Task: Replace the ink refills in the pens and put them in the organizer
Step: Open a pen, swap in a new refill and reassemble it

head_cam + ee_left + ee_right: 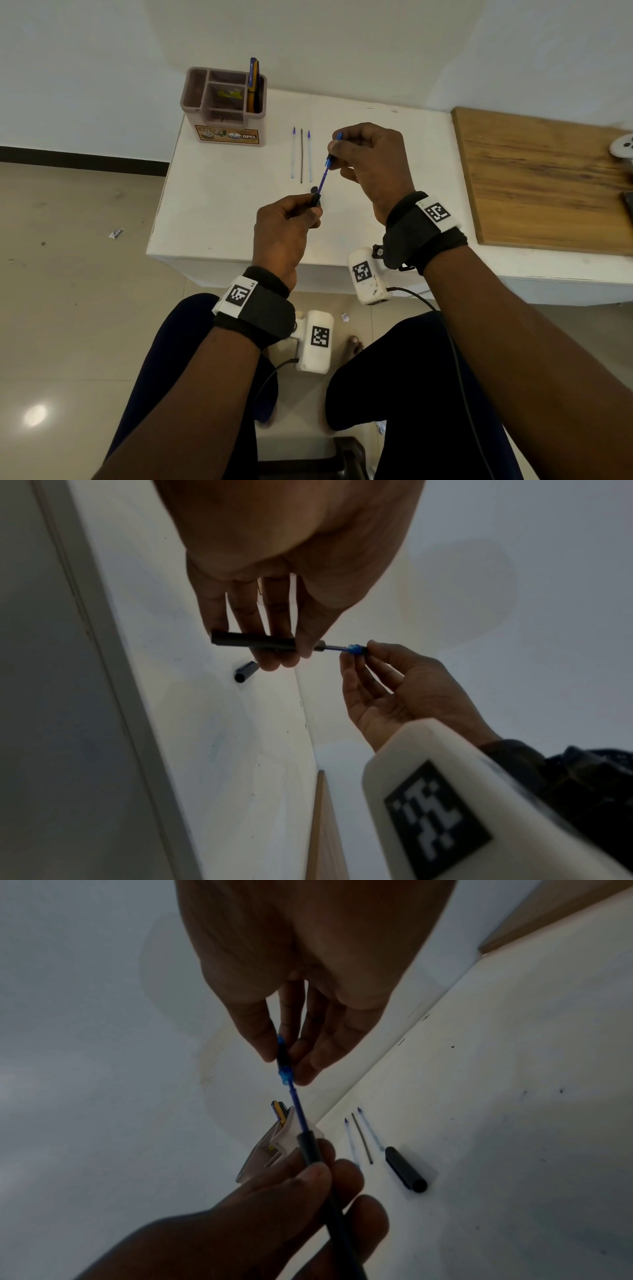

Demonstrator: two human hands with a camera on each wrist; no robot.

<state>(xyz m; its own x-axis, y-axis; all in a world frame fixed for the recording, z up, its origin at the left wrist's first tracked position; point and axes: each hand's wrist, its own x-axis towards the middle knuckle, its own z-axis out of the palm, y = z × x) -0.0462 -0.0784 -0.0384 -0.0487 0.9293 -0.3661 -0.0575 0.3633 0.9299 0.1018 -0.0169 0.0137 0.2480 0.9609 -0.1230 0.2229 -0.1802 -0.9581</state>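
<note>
My left hand [301, 212] grips a black pen barrel [253, 641] above the white table [222, 205]. My right hand [339, 150] pinches the blue tip section [282, 1058] of a blue refill [322, 181] that runs partly out of the barrel's mouth [308, 1148]. Three loose refills [301, 156] lie side by side on the table beyond my hands. A black pen cap [405, 1169] lies on the table near them. The beige organizer [224, 106] stands at the far left corner with a blue and yellow pen [253, 84] in it.
A wooden board [548, 178] lies on the right part of the table, with a white object [621, 147] at its far edge. White walls stand behind. The table's near edge is just above my knees.
</note>
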